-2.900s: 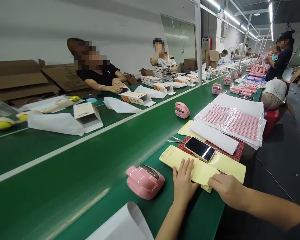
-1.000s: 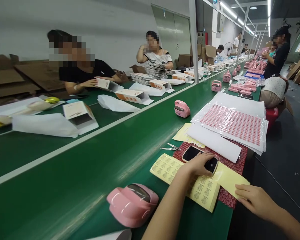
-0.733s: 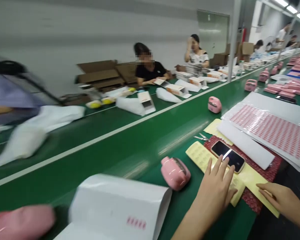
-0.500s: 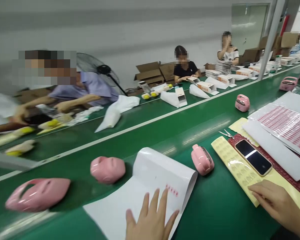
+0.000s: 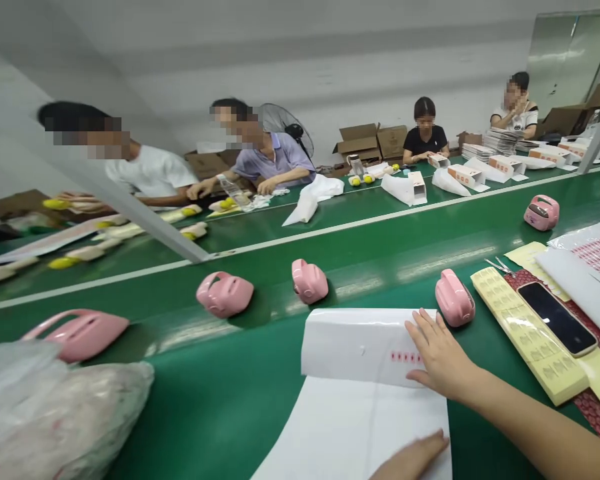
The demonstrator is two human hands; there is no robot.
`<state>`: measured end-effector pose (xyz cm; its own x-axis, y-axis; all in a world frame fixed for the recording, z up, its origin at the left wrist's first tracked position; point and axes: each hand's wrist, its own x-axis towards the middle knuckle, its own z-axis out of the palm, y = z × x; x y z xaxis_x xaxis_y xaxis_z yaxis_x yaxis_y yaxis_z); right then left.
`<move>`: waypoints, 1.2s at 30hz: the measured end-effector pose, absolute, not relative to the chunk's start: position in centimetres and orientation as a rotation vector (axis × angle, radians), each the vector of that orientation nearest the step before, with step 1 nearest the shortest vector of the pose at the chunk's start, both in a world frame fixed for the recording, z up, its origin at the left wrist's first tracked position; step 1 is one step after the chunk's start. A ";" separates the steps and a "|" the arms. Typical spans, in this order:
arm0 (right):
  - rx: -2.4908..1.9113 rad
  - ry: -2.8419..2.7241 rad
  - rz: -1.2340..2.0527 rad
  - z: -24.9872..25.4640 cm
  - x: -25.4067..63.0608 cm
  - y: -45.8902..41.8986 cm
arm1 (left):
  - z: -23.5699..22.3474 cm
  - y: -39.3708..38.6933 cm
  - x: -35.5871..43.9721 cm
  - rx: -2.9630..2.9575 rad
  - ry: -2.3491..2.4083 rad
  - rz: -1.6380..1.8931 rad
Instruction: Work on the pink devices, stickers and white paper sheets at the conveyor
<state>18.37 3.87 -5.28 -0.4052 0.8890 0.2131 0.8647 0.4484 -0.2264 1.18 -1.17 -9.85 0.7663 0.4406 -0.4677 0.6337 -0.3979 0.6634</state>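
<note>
My right hand (image 5: 440, 360) lies flat with fingers stretched out on the folded-over top flap of a large white backing sheet (image 5: 355, 347). It rests right beside a short row of small red stickers (image 5: 405, 357). Only part of my left hand (image 5: 411, 459) shows at the bottom edge, resting on the lower part of the same sheet, and its fingers are hidden. A pink handheld device (image 5: 454, 298) sits on the green belt (image 5: 260, 373) just beyond my right hand.
More pink devices (image 5: 309, 281) (image 5: 225, 294) (image 5: 80, 330) (image 5: 542, 212) lie along the belt. To the right are a yellow label sheet (image 5: 530, 333), a phone (image 5: 557, 317) and scissors (image 5: 497, 265). A plastic bag (image 5: 55, 413) sits lower left. Several people work across the belt.
The view has swung left. My right hand left the yellow label sheet and now lies on the white sheet. My left hand dropped to the bottom edge.
</note>
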 end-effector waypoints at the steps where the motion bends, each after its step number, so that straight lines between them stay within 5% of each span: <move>1: -1.528 -2.430 0.108 -5.0 17.9 4.2 | -10.1 -1.0 0.9 2.069 0.832 -0.224; 10: -1.413 -2.732 0.110 -5.5 14.9 7.0 | -7.4 -3.2 3.8 1.956 0.649 0.019; 18: -1.247 -2.663 -0.129 -8.8 13.8 7.7 | -5.5 -2.0 -1.0 1.929 1.502 -0.023; 26: -0.922 -2.329 -0.493 -13.1 13.4 9.1 | -5.2 -3.0 -2.7 1.818 1.393 0.032; 36: -0.961 -2.296 -0.199 -14.3 13.5 8.8 | -8.0 -0.3 -3.2 2.025 1.719 0.107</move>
